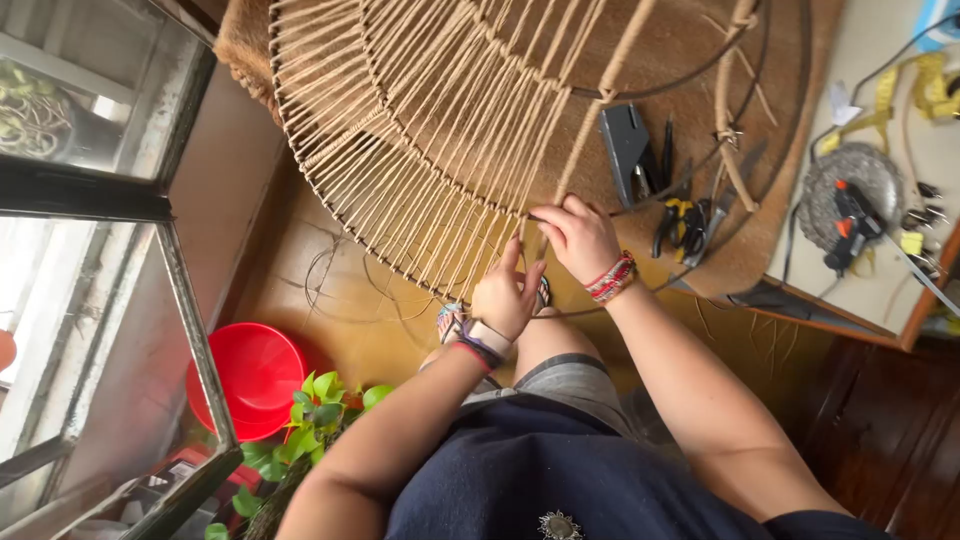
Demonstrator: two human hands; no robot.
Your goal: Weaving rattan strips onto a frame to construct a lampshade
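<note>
A large round metal frame (pixel 400 150) wrapped with tan cord strands leans before me, its lower rim at my knees. My right hand (pixel 578 236) pinches a cord strand (pixel 585 140) at the frame's edge; it wears red and white bracelets. My left hand (pixel 507 295) is just below it, fingers pointing up and touching the same strand near the rim. A dark band and a red string circle that wrist.
A grey staple gun (pixel 628 150), yellow-handled pliers (pixel 680 225) and a glue gun (pixel 848 215) lie on the surface at right. A red bowl (pixel 250 375) and a green leafy plant (pixel 320 410) sit at lower left beside a glass window frame (pixel 185 290).
</note>
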